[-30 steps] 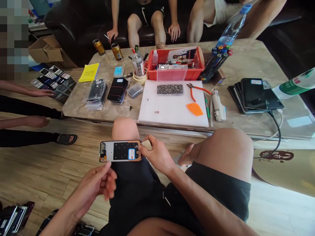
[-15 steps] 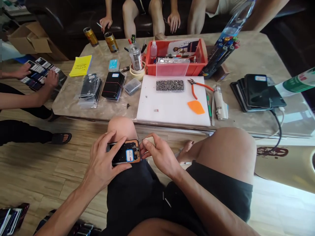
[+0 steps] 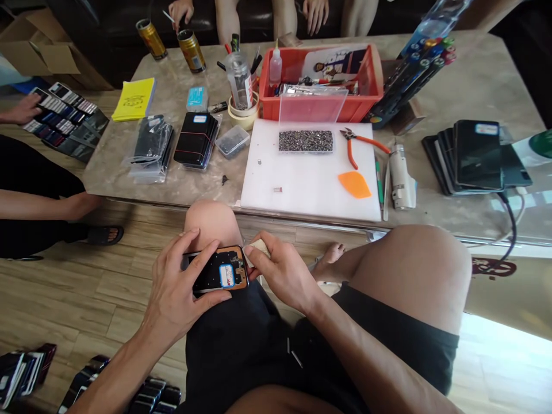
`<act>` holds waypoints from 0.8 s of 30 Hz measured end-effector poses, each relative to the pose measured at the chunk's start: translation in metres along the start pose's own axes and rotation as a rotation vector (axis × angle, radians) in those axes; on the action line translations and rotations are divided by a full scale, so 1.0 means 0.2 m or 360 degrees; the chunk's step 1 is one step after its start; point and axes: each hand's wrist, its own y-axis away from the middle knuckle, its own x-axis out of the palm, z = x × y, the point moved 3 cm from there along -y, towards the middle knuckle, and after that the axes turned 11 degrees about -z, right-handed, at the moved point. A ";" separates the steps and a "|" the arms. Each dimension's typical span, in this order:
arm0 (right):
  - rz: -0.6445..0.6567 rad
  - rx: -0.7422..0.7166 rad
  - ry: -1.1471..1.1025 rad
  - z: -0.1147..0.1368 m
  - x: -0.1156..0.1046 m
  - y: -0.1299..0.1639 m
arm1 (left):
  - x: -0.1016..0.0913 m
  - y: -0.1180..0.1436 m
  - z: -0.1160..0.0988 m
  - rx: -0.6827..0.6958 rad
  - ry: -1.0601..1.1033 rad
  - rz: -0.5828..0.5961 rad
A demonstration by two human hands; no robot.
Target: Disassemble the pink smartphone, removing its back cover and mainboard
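Low in the frame, left of centre, a phone frame (image 3: 219, 270) lies across the person's left knee with its open back up. The left hand (image 3: 179, 290) has its grip closed over the frame's left half, fingers curled on the top edge and thumb along the bottom. The right hand (image 3: 280, 270) sits just beside the frame's right end, its grip pinched shut on a small pale pad (image 3: 257, 248) that touches the frame's corner.

Above the knees stretches the worktop (image 3: 452, 86), filling the upper half of the frame. On it, at centre, lies a white board (image 3: 310, 184) carrying a clear box of screws (image 3: 306, 141), orange-handled pliers (image 3: 357, 146) and an orange pick (image 3: 354, 184). Behind the board stands a red bin (image 3: 328, 106). To the right lies a stack of dark phones (image 3: 474, 155); to the left, a yellow pad (image 3: 133, 99) and two cans (image 3: 170, 43) at the upper left corner. At the far left edge of the frame another person's hand (image 3: 21, 109) rests on a spread of phones (image 3: 64, 115) on the floor.
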 end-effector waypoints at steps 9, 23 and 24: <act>-0.0144 -0.0334 0.1140 0.07 0.02 0.01 | -0.03 0.00 -0.01 0.0004 -0.0111 0.0039; -0.0076 -0.0499 0.2076 0.12 0.15 -0.03 | 0.04 -0.03 0.01 0.0112 -0.0251 -0.0077; -0.0112 -0.0468 0.2052 0.11 0.16 -0.04 | 0.04 -0.03 0.01 0.0115 -0.0269 -0.0077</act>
